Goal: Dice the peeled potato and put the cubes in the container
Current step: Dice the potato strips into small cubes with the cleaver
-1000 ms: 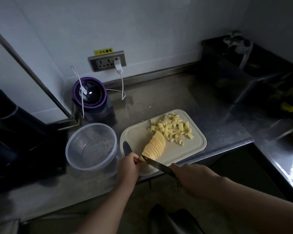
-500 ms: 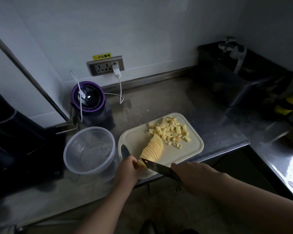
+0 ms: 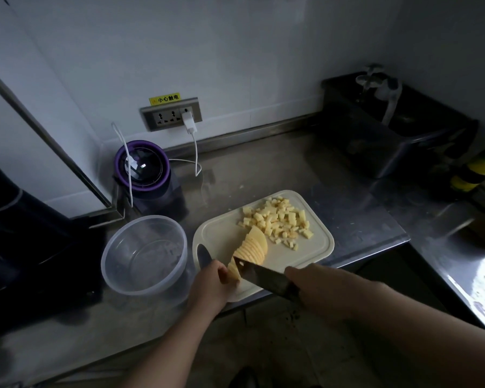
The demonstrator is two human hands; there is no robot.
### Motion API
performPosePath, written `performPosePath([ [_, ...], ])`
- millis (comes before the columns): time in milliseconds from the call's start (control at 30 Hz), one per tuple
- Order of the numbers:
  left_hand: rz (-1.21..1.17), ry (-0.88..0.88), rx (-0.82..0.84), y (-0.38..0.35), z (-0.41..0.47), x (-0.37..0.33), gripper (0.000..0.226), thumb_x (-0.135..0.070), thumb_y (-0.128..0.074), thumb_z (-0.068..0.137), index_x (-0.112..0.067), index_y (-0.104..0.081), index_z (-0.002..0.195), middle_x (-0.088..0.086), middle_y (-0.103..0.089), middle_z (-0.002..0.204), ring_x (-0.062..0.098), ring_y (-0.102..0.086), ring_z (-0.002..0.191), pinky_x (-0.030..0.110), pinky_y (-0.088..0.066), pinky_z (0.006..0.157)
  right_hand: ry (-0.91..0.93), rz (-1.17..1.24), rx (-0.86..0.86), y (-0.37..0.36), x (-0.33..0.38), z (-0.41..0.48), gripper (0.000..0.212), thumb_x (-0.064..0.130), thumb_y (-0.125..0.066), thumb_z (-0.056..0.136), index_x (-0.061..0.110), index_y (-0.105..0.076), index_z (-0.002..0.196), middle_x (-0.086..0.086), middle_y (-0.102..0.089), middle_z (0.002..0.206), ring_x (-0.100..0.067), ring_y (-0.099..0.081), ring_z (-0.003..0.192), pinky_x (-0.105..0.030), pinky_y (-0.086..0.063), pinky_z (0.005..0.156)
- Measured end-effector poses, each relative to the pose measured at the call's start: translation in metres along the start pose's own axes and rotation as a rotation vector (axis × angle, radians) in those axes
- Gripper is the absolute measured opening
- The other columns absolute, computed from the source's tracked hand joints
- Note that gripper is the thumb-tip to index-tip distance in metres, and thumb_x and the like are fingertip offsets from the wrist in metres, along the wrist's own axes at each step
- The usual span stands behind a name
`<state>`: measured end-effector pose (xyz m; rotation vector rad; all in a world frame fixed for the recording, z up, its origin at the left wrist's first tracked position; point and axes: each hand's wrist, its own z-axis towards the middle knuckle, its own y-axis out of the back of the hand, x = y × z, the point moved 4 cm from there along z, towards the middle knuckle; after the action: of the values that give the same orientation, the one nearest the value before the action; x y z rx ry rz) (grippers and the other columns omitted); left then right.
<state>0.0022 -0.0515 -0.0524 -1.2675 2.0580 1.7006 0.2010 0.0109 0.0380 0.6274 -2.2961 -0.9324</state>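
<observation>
Little has shifted since half a second ago: the knife (image 3: pixel 263 278) still has its tip at the near end of the fanned potato slices (image 3: pixel 252 246), and both of my hands stay where they were.

My left hand (image 3: pixel 212 284) has its fingers curled, pinching the nearest piece of potato against the blade. My right hand (image 3: pixel 317 287) is wrapped round the knife handle, which it hides. The slices lean in a row on the cream cutting board (image 3: pixel 221 233), and the potato cubes (image 3: pixel 277 219) lie in a loose heap on its far right part. Just left of the board stands the clear round container (image 3: pixel 143 256), on the steel counter (image 3: pixel 263 169).

On the wall, a yellow label (image 3: pixel 165 98) reading 小心触电 sits above the socket strip (image 3: pixel 170 114), where a white plug (image 3: pixel 189 121) is pushed in. A purple-rimmed appliance (image 3: pixel 143 166) stands behind the container.
</observation>
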Motion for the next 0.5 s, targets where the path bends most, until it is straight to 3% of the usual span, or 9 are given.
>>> performPosePath([
  [67,-0.002,0.006,0.04,0.001,0.0,-0.001,0.018,-0.035,-0.062,0.09,-0.026,-0.052,0.101,-0.009,-0.059,0.097,0.005,-0.056,0.088,0.02,-0.043,0.071,-0.05,0.101,-0.01,0.01,-0.01,-0.002,0.026,0.023,-0.048,0.1,0.026,-0.044,0.126,0.004,-0.06,0.103,-0.01,-0.063,0.091,-0.026,-0.054,0.079],
  [167,0.027,0.002,0.061,0.003,0.001,0.001,0.017,-0.035,-0.065,0.087,-0.028,-0.054,0.099,-0.012,-0.059,0.096,0.005,-0.057,0.089,0.024,-0.048,0.076,-0.16,0.07,-0.137,0.028,-0.027,-0.002,0.031,0.02,-0.047,0.101,0.018,-0.042,0.132,0.007,-0.054,0.094,-0.004,-0.056,0.075,-0.02,-0.053,0.069],
  [233,0.078,-0.017,0.077,0.005,0.002,0.002,0.013,-0.037,-0.065,0.087,-0.03,-0.056,0.094,-0.012,-0.059,0.094,0.003,-0.056,0.086,0.024,-0.049,0.076,-0.229,0.044,-0.225,0.033,-0.038,0.0,0.034,0.017,-0.047,0.1,0.01,-0.043,0.133,0.0,-0.054,0.099,-0.011,-0.056,0.077,-0.024,-0.052,0.072],
  [333,0.123,-0.031,0.083,0.008,0.004,0.006,0.017,-0.04,-0.068,0.084,-0.03,-0.06,0.096,-0.011,-0.057,0.1,0.003,-0.056,0.088,0.03,-0.053,0.082,-0.278,0.149,-0.287,0.028,-0.047,0.005,0.028,0.012,-0.044,0.098,0.005,-0.049,0.125,-0.005,-0.051,0.089,-0.029,-0.061,0.091,-0.034,-0.049,0.078],
  [400,0.104,-0.021,0.055,0.014,0.005,0.004,0.021,-0.039,-0.071,0.082,-0.029,-0.059,0.096,-0.011,-0.056,0.1,0.003,-0.057,0.088,0.029,-0.053,0.082,-0.256,0.185,-0.252,0.024,-0.047,0.007,0.031,0.014,-0.044,0.099,0.007,-0.047,0.13,-0.005,-0.054,0.094,-0.025,-0.062,0.095,-0.027,-0.049,0.076],
  [500,0.073,-0.061,-0.031,0.032,0.016,-0.013,0.021,-0.033,-0.068,0.086,-0.026,-0.058,0.103,-0.009,-0.06,0.104,0.004,-0.057,0.09,0.022,-0.051,0.076,-0.235,0.191,-0.157,0.016,-0.048,0.012,0.042,0.016,-0.047,0.102,0.012,-0.038,0.143,-0.002,-0.056,0.112,-0.006,-0.057,0.091,-0.007,-0.046,0.066],
])
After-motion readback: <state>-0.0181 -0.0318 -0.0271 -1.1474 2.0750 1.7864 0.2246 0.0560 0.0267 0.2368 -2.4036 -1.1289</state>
